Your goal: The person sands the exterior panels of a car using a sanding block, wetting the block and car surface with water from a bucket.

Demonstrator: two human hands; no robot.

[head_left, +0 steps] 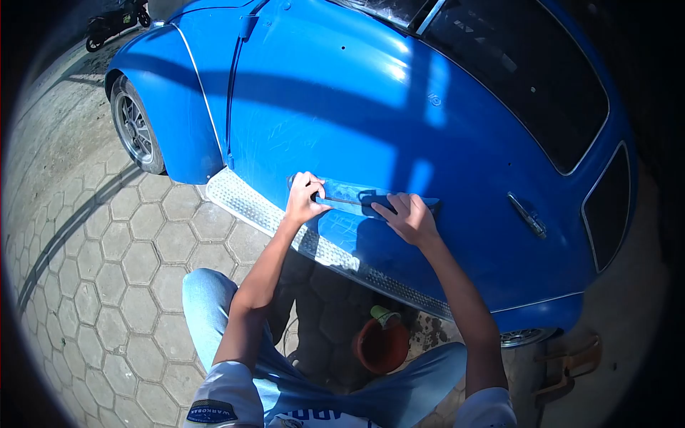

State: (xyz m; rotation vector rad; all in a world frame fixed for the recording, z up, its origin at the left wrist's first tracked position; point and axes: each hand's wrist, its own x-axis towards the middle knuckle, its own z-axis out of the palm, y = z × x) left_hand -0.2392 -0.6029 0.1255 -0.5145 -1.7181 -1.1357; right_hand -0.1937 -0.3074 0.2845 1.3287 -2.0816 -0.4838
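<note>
A long, narrow sanding board, dusted blue, lies lengthwise against the lower part of a blue car door. My left hand grips its left end, with the thumb along the near edge. At the other end, my right hand is closed over the board, fingers on top and thumb towards the middle. The board's underside, against the door, is hidden. Pale scuff marks show on the paint around it.
A ridged metal running board runs below the door. A reddish-brown bucket with a green cloth or sponge on its rim stands between my knees. The door handle sticks out at right. A front wheel stands at left.
</note>
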